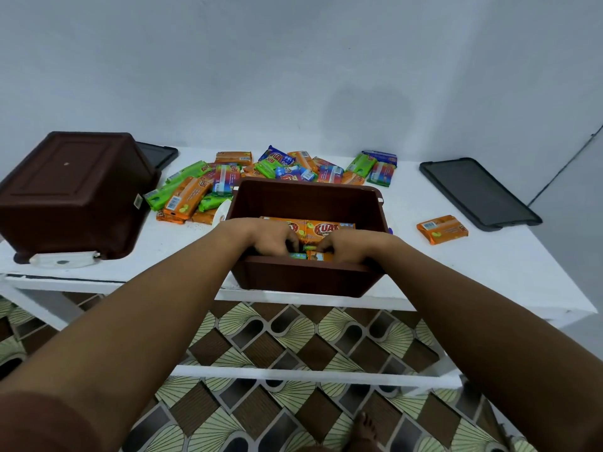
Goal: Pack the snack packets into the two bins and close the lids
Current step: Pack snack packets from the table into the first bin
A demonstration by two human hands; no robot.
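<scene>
One white table (456, 262) carries everything, standing on a floor (293, 337) patterned in brown and pale green.

Two brown bins are on it. The upturned bin (75, 190) sits bottom-up at the left end, well apart from both hands. The open bin (306, 275) stands upright at the table's near edge, in the middle, and both forearms reach down into it.

Two dark lids lie flat and off the bins: the right lid (479, 194) at the far right of the table, the left lid (158, 154) half hidden behind the upturned bin.

A loose pile of packets (270, 171), orange, green and blue, is spread just behind the open bin, beyond the hands.

Inside the open bin, the packed packets (323, 231) stand on edge, directly under and between the hands. The left hand (270, 236) has its fingers bent downward against them; the tips are buried, so I cannot tell whether it grips anything. The right hand (346, 246), close beside it, curls its fingers over the top of an orange packet (318, 256) by the bin's near wall.

A lone packet (442, 229), orange, lies flat to the right of the open bin, near the right lid.
</scene>
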